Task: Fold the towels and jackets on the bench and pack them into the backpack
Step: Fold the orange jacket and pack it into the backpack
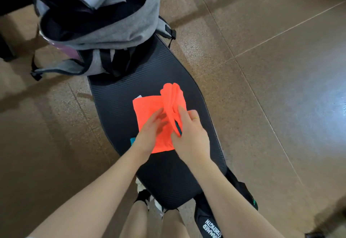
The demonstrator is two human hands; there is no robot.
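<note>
Mid-worktop (116,95), black padded, lies an orange garment (148,110), partly folded. Left hand (149,132) lies flat on it, fingers straight, pressing the cloth down. Right hand (189,132) pinches a raised fold of the same cloth, a ring on one finger. Grey backpack (119,31) stands open at the far end of the worktop, pale fabric already inside. Brown tiled floor (262,69) all around.

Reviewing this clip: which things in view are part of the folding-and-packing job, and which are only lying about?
Part of the job:
orange garment, under the left hand, in the right hand grip
grey backpack, open
bench

Lying about:
black bag beside the bench
tiled floor
</note>
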